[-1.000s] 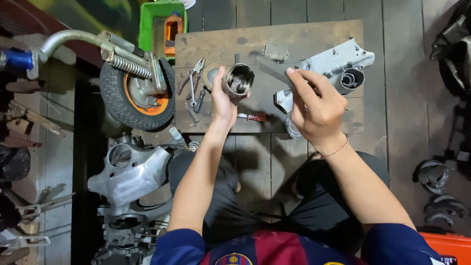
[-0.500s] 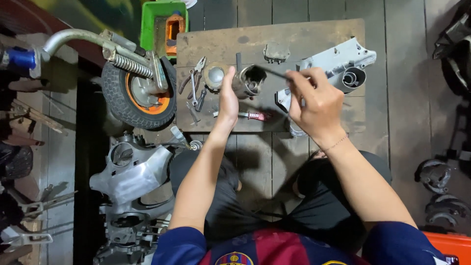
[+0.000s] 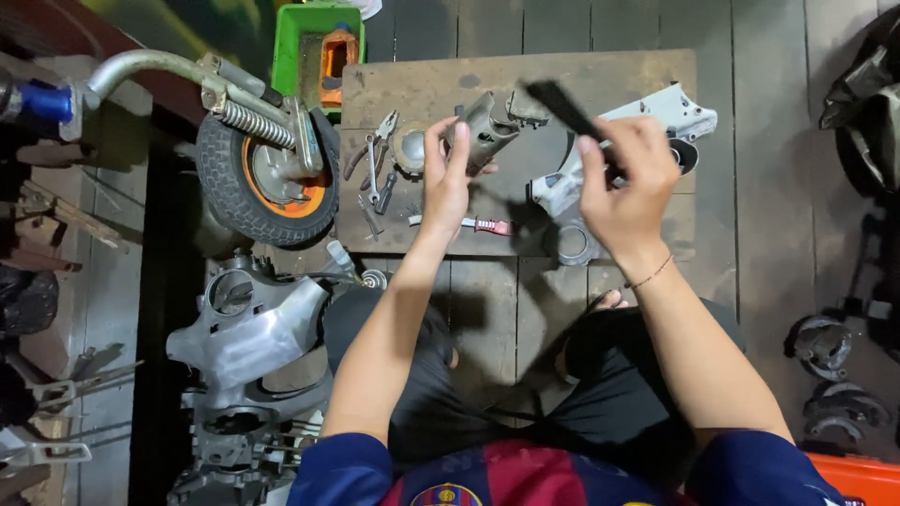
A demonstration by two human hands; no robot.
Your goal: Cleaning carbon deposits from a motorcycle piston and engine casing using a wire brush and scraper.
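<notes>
We sit cross-legged on the dark plank floor (image 3: 487, 319), knees just short of the low brown wooden bench (image 3: 422, 84), so both forearms reach over its near edge.

Our left hand (image 3: 445, 178) grasps a grey cylindrical metal part (image 3: 486, 131), fingers wrapped round its lower end and tilting it up off the bench, probably so its face turns toward the other hand. Our right hand (image 3: 623, 183) is clenched on a dark, slim tool (image 3: 562, 108) that juts up and left toward that part; it is blurred, so we cannot tell its kind or whether its tip touches the metal.

Just below the left hand a small red-handled screwdriver (image 3: 473, 225) lies flat near the bench's front edge. Left of the hand sit a round grey metal disc (image 3: 410, 150) and grey pliers (image 3: 375, 155). Under the right hand lie a grey metal ring (image 3: 572, 244) and a pale grey cast housing (image 3: 656, 112), which runs to the bench's right side.

Bare wood shows mainly along the far strip and the right front corner. A small orange-rimmed wheel (image 3: 267, 178) crowds the bench's left edge, and a green plastic tray (image 3: 314, 42) sits beyond the far left corner.
</notes>
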